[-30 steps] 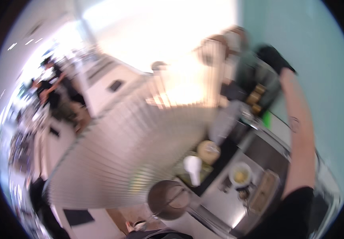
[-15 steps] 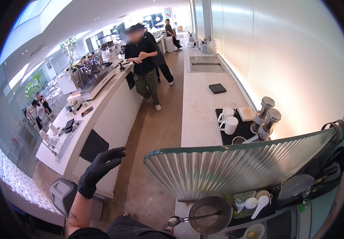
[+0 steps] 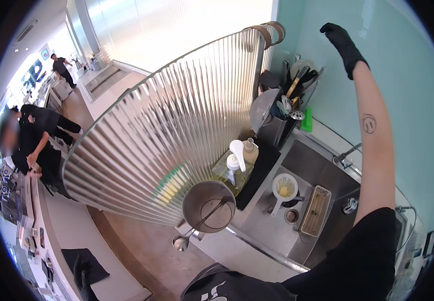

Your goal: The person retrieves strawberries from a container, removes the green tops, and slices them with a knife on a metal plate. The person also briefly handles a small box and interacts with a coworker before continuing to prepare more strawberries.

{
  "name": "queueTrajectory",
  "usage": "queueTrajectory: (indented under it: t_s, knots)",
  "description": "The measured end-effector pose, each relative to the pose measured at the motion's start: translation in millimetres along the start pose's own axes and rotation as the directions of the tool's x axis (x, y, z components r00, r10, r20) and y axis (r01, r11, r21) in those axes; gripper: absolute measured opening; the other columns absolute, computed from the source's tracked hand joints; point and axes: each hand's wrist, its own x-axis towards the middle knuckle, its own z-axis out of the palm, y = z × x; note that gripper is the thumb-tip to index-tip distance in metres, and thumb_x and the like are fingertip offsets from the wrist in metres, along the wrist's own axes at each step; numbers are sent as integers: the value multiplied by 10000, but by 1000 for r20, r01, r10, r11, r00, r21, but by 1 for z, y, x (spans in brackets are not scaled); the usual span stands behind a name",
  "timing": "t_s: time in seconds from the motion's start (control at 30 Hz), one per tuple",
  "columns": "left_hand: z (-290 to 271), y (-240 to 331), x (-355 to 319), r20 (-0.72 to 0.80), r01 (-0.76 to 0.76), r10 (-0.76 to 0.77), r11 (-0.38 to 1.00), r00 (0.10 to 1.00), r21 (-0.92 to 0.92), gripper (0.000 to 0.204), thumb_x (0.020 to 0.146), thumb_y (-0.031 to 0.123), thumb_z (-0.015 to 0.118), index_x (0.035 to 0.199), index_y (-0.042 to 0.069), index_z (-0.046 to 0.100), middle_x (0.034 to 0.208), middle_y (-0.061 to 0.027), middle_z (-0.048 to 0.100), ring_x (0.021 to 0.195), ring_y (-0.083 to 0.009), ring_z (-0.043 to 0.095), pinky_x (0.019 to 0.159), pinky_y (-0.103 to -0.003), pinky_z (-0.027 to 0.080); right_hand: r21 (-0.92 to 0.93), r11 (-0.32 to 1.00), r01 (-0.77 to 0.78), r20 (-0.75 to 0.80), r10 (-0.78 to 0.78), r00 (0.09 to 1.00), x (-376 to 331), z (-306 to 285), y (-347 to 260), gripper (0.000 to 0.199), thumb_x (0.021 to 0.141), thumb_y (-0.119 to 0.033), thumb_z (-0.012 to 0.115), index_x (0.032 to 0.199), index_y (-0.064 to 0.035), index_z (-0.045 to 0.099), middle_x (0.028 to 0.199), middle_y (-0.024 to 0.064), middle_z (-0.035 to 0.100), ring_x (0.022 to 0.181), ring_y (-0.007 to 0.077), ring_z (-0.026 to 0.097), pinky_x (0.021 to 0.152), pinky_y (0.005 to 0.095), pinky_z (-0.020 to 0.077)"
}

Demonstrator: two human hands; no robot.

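My right hand (image 3: 342, 42), in a black glove, is raised high against the teal wall (image 3: 407, 75), above the utensil holder (image 3: 287, 115). It holds nothing and its fingers are loosely spread. My left hand (image 3: 82, 273), also gloved in black, hangs low at the lower left beside a black cloth (image 3: 96, 261) on a white counter; it looks empty. Below me a steel pot (image 3: 208, 205) with a ladle (image 3: 187, 238) across it stands by the sink (image 3: 307, 165).
A tall ribbed glass screen (image 3: 176, 125) curves in front of the sink. Two pump bottles (image 3: 234, 170) stand on a black mat. A white funnel-like cup (image 3: 284, 188) and a strainer tray (image 3: 315, 210) lie in the sink. People in black (image 3: 36, 135) stand at the far counter.
The view has swung from the aisle to the sink and wall. My right arm is now raised to the wall; my left hand has dropped to the lower left.
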Motion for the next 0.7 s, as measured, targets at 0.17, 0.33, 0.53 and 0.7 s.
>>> queueTrajectory:
  t_s: [0.17, 0.33, 0.53, 0.7]
  knots:
    - [-91, -191, 11, -86, 49, -85, 931, 993, -362, 452, 903, 198, 528, 1324, 50, 456, 1101, -134, 604, 941, -225, 581, 811, -336, 470, -87, 995, -55, 180, 70, 981, -24, 38, 3, 247, 761, -160, 599, 978, -72, 678, 962, 110, 682, 909, 248, 634, 838, 343, 482]
    - [-25, -345, 2, 79, 234, -220, 905, 972, -356, 504, 882, 297, 586, 1333, 117, 451, 952, -113, 655, 746, -172, 618, 599, -271, 465, -227, 964, -138, 284, 201, 938, -26, 57, 10, 288, 712, -205, 654, 974, -94, 696, 961, 108, 687, 920, 264, 640, 831, 350, 497]
    - [100, -222, -39, 317, 368, -314, 922, 895, -123, 418, 904, 294, 541, 1246, 54, 537, 1008, -95, 642, 851, -185, 585, 736, -298, 445, -168, 979, -113, 447, 178, 877, -1, 95, 63, 318, 691, -231, 684, 981, -100, 701, 997, 109, 683, 932, 270, 640, 845, 366, 497]
    - [81, -231, -106, 207, 623, -598, 778, 774, -85, 376, 911, 276, 541, 1200, 37, 571, 1025, -80, 637, 864, -174, 582, 720, -294, 463, -37, 997, -69, 604, 78, 793, 7, 153, -26, 364, 700, -242, 703, 1019, -69, 673, 996, 133, 673, 980, 285, 625, 881, 364, 480]
